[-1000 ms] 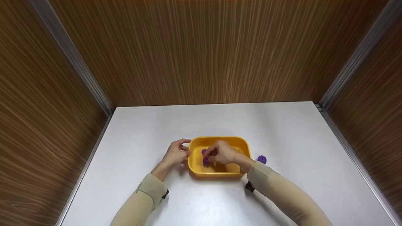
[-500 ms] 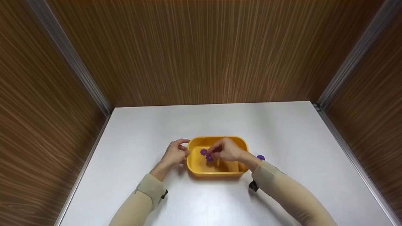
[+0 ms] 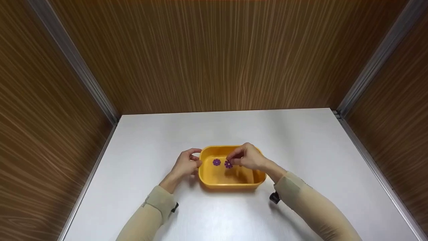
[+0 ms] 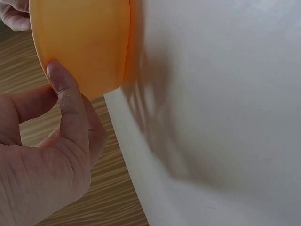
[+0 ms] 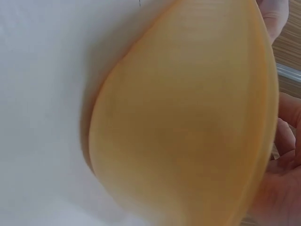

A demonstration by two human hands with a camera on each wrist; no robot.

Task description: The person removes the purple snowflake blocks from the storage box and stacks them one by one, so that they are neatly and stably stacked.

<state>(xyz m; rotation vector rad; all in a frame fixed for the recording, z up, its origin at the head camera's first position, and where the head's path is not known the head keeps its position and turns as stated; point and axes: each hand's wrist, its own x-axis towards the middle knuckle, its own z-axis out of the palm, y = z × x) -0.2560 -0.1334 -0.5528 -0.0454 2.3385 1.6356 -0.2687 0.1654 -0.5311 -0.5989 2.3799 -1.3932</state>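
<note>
Lifting away from the floor of the yellow rounded-rectangular plastic tub point(image 3: 214, 179), the right hand point(image 3: 249, 158) has risen over the last second and drifted toward the far right of the basin, carrying a small purple flower-shaped plastic piece point(image 3: 228, 164) — its grip is a fingertip pinch on that piece, which now hangs above the tub's floor rather than resting on it. A second purple flower piece point(image 3: 216, 162) lies alone on the floor toward the far left, just beside the carried one but apart from it. Earlier a third purple piece showed on the white tabletop point(image 3: 301, 140) to the right of the tub; the right forearm now seems to hide that spot, so I cannot tell where it is.

The left hand point(image 3: 187, 164) has not shifted — fingers curled, thumb pressed on the tub's left outer wall, steadying it. By my reading, one flower is coming out while the other stays.
</note>
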